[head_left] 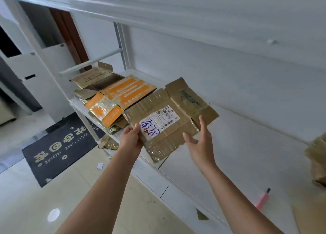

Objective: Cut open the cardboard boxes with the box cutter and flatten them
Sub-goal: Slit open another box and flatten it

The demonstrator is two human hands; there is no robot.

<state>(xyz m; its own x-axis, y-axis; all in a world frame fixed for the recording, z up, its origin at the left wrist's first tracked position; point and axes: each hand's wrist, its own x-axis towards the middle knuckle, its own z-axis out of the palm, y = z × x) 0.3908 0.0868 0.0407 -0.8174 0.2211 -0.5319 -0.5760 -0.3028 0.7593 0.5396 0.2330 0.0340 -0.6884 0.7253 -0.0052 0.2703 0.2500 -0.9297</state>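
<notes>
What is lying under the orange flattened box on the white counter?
Under the orange flattened box lie more flattened brown cardboard pieces, their edges showing at the front of the white counter. How many there are, the orange box hides.

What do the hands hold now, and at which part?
The left hand pinches the flattened cardboard box at its near left edge, beside the label. The right hand is open at its near right edge, not gripping.
</notes>
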